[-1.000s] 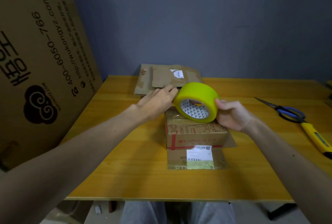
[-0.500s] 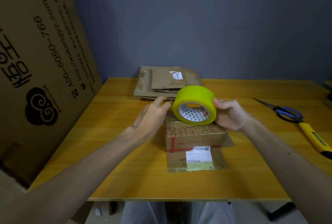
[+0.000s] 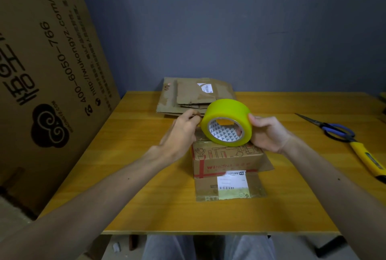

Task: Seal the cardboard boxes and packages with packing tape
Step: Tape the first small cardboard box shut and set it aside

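Tape (image 3: 229, 113), a yellow roll, is held on edge over the box (image 3: 227, 161) in the middle of the counter (image 3: 146, 197); whether it touches the box I cannot tell. My right hand (image 3: 269, 132) grips its right side, and my left hand (image 3: 181, 132), fingers curled, pinches at its left rim. Flattened cardboard (image 3: 188, 97) lies behind the box; scissors (image 3: 334, 130) lie well apart, right.

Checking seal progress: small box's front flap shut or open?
Open. The front flap of the small box lies flat on the table, label up.
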